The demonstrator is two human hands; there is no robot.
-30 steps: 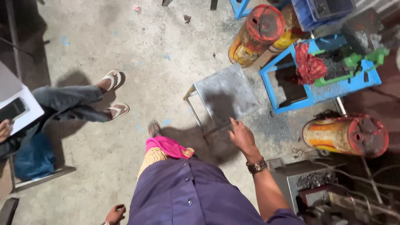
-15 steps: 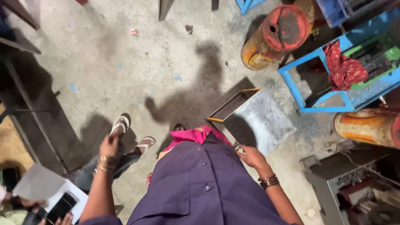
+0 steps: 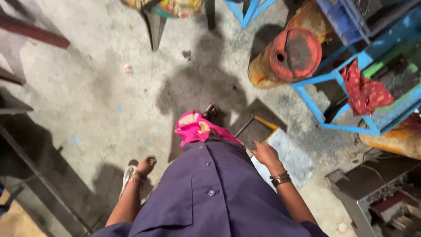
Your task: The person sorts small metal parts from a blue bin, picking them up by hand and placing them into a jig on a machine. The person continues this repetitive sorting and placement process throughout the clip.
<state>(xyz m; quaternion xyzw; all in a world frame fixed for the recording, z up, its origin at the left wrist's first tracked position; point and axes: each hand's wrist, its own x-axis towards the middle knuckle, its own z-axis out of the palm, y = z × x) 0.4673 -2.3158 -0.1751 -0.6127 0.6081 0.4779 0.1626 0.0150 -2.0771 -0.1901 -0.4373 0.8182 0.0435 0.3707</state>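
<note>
Both hands empty: right hand (image 3: 264, 153) half-open just above tilted metal stool (image 3: 287, 153); left hand (image 3: 145, 166) loosely curled, well apart.

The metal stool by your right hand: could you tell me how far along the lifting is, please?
Done: the stool is tilted up, its legs off the concrete floor. In hand: the right hand is at its edge, though the grip itself is hidden. The left hand hangs empty. Left: it is not yet carried clear or set down.

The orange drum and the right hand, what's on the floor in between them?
Head view: between the orange drum and right hand, only bare, shadowed concrete floor.
</note>
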